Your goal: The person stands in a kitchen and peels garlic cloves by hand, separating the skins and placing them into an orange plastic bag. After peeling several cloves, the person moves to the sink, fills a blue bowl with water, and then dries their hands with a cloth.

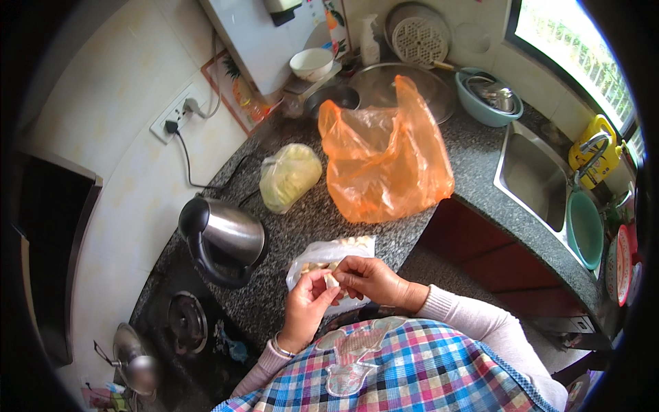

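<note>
Between the thumb and fingers of my left hand (308, 308) is a small pale piece of food (331, 280), possibly a garlic clove. The fingertips of my right hand (375, 280) pinch at its upper end. Both hands are above a white plastic bag (304, 257) at the counter's front edge. Several pale and brownish pieces (355, 241) show in and on the bag; my hands hide part of it. Behind it lies a crumpled orange plastic bag (383, 170), and to its left a tied clear bag (290, 177) with yellow-green contents.
A steel electric kettle (234, 232) stands left, near a black gas stove (188, 324) with a lidded pot (135, 360). Bowls and a large round steel pan (406, 77) sit at the back. On the right is a steel sink (535, 175) with a green basin (585, 229).
</note>
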Action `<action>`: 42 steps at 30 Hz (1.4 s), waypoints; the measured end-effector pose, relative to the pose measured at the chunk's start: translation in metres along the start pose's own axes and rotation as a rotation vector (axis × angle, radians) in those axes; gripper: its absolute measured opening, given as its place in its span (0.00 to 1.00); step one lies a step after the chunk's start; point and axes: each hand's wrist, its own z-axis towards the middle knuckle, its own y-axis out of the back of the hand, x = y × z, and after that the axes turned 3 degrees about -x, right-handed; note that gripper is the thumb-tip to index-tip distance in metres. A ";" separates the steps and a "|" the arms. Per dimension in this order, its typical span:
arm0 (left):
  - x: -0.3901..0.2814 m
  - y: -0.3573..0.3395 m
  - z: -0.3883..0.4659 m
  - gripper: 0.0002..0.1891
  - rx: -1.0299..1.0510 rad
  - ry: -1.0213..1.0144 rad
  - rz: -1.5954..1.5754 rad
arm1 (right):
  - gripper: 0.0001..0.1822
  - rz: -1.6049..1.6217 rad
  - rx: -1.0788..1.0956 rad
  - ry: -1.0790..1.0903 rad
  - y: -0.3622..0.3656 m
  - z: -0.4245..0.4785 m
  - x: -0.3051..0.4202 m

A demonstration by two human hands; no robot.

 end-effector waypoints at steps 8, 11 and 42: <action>0.004 0.006 0.013 0.17 0.108 -0.481 0.886 | 0.05 -0.766 -0.728 0.693 0.095 0.065 0.124; 0.024 0.010 0.022 0.19 0.108 -0.559 0.999 | 0.08 -0.966 -0.645 0.587 0.135 0.112 0.130; 0.000 0.055 0.031 0.09 -0.383 0.161 -0.243 | 0.16 -0.366 -0.360 0.067 0.032 0.076 0.065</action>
